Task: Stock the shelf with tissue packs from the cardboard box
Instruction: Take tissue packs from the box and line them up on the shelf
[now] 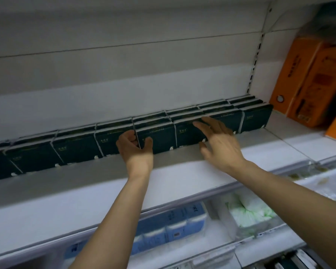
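Observation:
Several dark green tissue packs (76, 148) stand in a long row, a few deep, at the back of the white shelf (105, 191). My left hand (135, 150) touches the front of the row near its middle, fingers curled at the seam between two packs and thumb on the pack to the right. My right hand (217, 140) lies with straight spread fingers over the top front edge of the pack (184, 136) further right. The cardboard box is out of view.
Orange tissue boxes (308, 80) stand on the same shelf to the right of the row. Below the shelf's front edge are blue-and-white packs (175, 224) and green-and-white packs (248, 212). The shelf's back wall (124, 65) rises behind the row.

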### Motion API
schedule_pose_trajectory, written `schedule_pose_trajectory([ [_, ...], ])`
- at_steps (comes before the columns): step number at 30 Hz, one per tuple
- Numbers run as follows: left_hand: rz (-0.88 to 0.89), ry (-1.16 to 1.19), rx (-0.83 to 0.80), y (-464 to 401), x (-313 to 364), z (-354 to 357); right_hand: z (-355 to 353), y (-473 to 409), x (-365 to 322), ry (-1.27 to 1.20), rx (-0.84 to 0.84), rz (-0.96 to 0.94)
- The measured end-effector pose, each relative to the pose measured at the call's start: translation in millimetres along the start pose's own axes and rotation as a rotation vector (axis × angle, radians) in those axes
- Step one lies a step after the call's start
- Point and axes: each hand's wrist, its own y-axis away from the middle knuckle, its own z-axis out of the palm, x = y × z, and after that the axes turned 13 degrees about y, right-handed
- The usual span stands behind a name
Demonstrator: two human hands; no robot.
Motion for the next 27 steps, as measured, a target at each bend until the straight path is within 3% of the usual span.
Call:
schedule_pose_trajectory([
  [6, -0.207, 0.367, -0.030, 42, 25, 4, -7, 40, 13, -0.156, 0.126, -0.026],
  [12, -0.205, 0.382, -0.222, 103, 52, 36, -22, 90, 48, -0.275, 0.208, 0.016],
  [18, -0.345, 0.416, -0.352, 204, 54, 86, -36, 172, 115, -0.300, 0.241, 0.020],
  [21, -0.433, 0.370, -0.455, 259, 34, 111, -36, 229, 155, -0.315, 0.193, 0.083],
  [27, -0.724, 0.230, -0.547, 356, -27, 146, -13, 347, 227, -0.430, -0.117, 0.264],
])
